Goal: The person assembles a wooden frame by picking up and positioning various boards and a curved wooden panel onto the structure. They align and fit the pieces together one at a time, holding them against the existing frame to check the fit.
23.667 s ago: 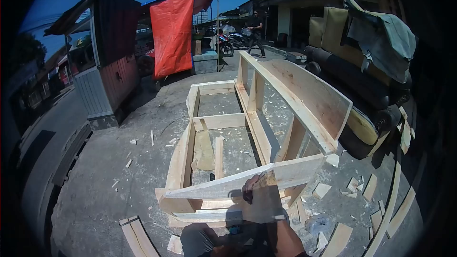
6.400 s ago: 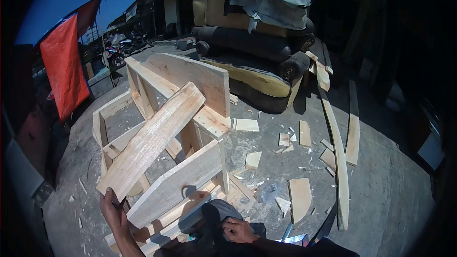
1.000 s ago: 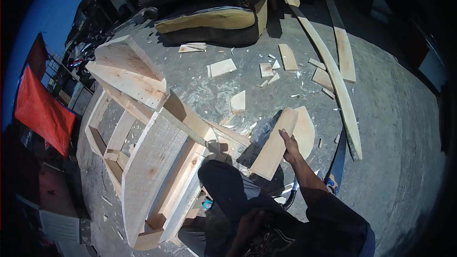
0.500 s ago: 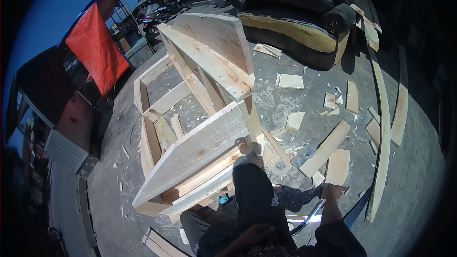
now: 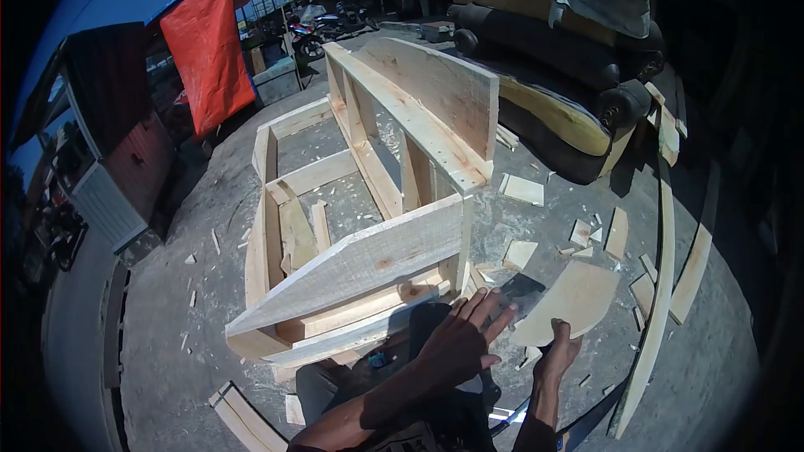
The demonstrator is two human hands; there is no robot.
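My right hand [image 5: 561, 353] grips the lower edge of a flat, curved wooden board [image 5: 569, 303], lifted over the ground at the lower right. Beside the board, my left hand [image 5: 462, 336] is in the air with its fingers spread and nothing in it. It is near the front corner of a large wooden frame [image 5: 352, 272] made of pale boards. A saw blade [image 5: 593, 420] shows partly below my right hand. The small teal object [image 5: 377, 360] lies in shadow by my leg.
Wood offcuts [image 5: 521, 190] and chips are scattered on the concrete. Long curved strips [image 5: 662, 285] lie at the right. A dark sofa [image 5: 544, 59] stands behind. An orange tarp [image 5: 209, 54] hangs at the left, with parked motorcycles [image 5: 310, 38] farther back.
My right hand has picked up the curved board and raised it. My left hand has come up from my lap and opened beside it. The view has shifted left.
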